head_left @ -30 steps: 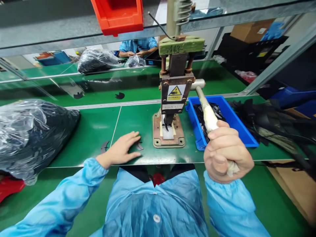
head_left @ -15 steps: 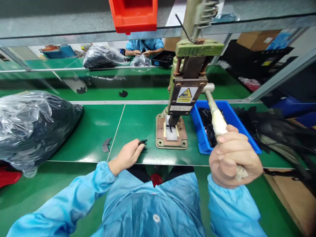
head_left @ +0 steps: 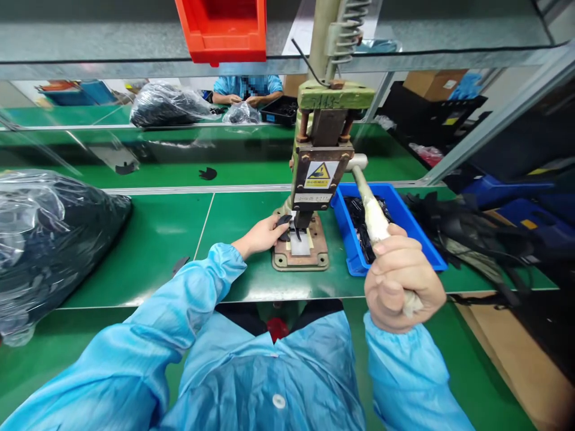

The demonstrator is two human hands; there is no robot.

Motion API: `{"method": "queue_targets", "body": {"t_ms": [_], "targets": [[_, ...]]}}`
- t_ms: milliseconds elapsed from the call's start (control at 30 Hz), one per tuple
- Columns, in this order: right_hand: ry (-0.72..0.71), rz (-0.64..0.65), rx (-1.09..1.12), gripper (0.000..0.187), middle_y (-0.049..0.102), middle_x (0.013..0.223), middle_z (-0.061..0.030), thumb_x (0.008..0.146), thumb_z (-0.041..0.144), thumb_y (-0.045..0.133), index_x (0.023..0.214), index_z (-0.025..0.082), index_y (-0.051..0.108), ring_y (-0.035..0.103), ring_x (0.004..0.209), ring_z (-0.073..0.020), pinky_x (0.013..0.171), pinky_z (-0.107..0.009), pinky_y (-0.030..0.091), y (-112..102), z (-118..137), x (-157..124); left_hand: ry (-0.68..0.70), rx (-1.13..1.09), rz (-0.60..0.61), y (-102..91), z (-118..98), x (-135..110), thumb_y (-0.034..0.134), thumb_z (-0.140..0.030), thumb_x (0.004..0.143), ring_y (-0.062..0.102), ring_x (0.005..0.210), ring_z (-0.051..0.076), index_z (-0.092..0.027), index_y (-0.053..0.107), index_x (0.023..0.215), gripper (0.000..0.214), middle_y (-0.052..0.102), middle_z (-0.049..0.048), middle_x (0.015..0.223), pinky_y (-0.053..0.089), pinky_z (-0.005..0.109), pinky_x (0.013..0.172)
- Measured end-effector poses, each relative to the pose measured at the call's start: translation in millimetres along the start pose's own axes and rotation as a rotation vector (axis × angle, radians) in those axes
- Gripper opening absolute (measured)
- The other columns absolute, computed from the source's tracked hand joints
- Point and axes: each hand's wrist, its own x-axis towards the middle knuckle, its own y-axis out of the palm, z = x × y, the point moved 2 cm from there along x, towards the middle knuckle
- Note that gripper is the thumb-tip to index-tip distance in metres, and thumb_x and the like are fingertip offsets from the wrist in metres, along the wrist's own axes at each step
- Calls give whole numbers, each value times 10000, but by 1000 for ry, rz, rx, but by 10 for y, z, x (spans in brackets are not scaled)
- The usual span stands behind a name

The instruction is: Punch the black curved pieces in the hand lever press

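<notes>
Head view: the left hand (head_left: pixel 263 235) pinches a black piece (head_left: pixel 283 228) between thumb and fingers at the left side of the press base (head_left: pixel 321 242); the fingers partly cover the piece, so its full outline cannot be made out. The fingers of the right hand (head_left: pixel 404 281) are curled around the wrapped grip of the lever (head_left: pixel 374 215), beyond the front edge of the tabletop (head_left: pixel 242 209). The ram (head_left: pixel 305 219) hides the rear of the light plate (head_left: pixel 300 244) on the base; a narrow dark strip (head_left: pixel 297 229) shows at the ram's lower end. A loose dark piece (head_left: pixel 181 264), near the front edge left of the base, is partly covered by the left sleeve (head_left: pixel 227 269). The blue bin (head_left: pixel 356 267), right of the press, contains black parts (head_left: pixel 357 215), too tangled to count; the lever crosses above it. The clear bag (head_left: pixel 54 233) at the tabletop's left end holds dark contents, indistinct through the film, and is cut off by the frame. The red bin (head_left: pixel 229 48) above is cropped at the top. Relative to half a second earlier, the left hand has moved the piece from near the front edge to the base; the right hand has kept its grip.
</notes>
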Motion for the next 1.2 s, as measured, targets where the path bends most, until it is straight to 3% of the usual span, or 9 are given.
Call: {"method": "queue_targets", "body": {"t_ms": [267,467,667,767,833,900,967,1200], "targets": [[-32,-36,8,342,584,593,45,872,378,733,629,245,534,638,703,-197,1013,-600,575,19,-47,-16,21,-14,57,-20,30,11,754,-563,946,533,530,121,-185,689,995,387,641,-11,717,412,251,517],[-48,-52,16,394,582,601,38,908,379,750,620,232,525,642,706,-187,996,-584,584,38,-30,-24,75,135,63,-48,74,61,666,-563,994,710,941,232,-167,777,1104,426,800,73,1067,566,316,851],[-68,-143,30,496,542,570,49,935,405,754,575,228,463,638,686,-166,968,-539,588,114,-50,-28,0,62,151,-35,167,118,682,-657,953,714,1085,283,-151,798,1129,548,806,108,1200,564,395,1004],[-83,-158,35,546,509,551,54,939,410,753,557,222,410,642,678,-159,956,-524,589,128,-77,-34,-43,3,185,-36,110,153,720,-648,932,719,992,243,-150,790,1085,525,812,100,1111,566,355,944],[-89,-167,25,573,495,548,60,946,422,742,553,218,377,643,675,-152,950,-516,588,130,-86,-30,-129,-16,218,-41,37,164,720,-623,950,681,758,179,-156,760,982,470,781,64,861,548,294,771],[-95,-178,8,595,484,541,65,956,444,725,552,215,354,632,661,-146,929,-503,590,134,-87,-18,-242,-1,248,-39,-42,152,690,-599,985,540,518,126,-176,685,851,444,639,1,601,431,255,568],[-97,-180,-1,611,472,533,67,962,458,717,549,216,338,621,649,-145,909,-492,590,142,-88,-5,-315,33,246,-22,-108,115,653,-572,1019,434,411,107,-197,607,776,450,510,-41,480,318,255,479],[-112,-213,3,633,442,503,59,928,456,752,540,205,319,568,609,-133,877,-470,576,161,-91,-20,-271,74,121,129,-81,-11,556,-560,1077,557,405,136,-181,636,850,449,605,-13,543,369,252,465]]}}
